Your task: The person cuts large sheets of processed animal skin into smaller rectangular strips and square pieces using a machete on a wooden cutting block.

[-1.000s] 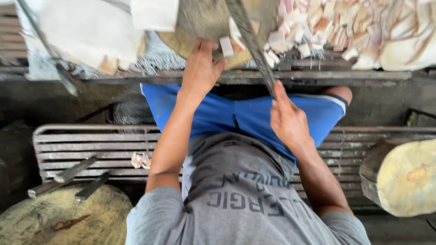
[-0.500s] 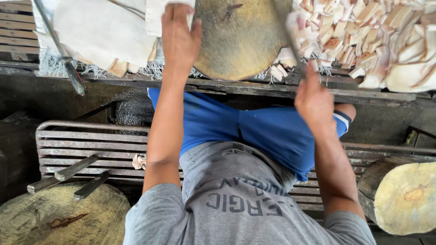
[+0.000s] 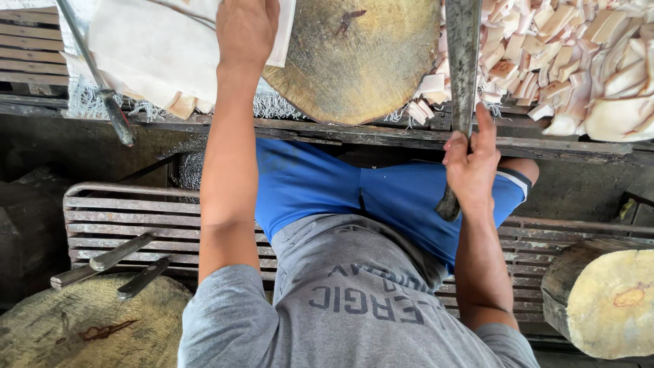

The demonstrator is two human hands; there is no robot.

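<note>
shirt (image 3: 361, 307): grey tee, dark chest lettering | shorts (image 3: 381, 194): blue, white-trimmed hem | arms: bare

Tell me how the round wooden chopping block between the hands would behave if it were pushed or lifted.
The round chopping block is a thick slice of log, so it is probably heavy and hard to slide. It lies flat on its broad face, so tipping or rolling seems unlikely. Its rough, stained top should not be slippery.

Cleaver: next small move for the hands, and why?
Probably draw the pale sheet onto the round chopping block. The left hand rests on the sheet beside the block, the block's top looks bare, and the right hand grips the cleaver with its blade over the block's edge.
</note>
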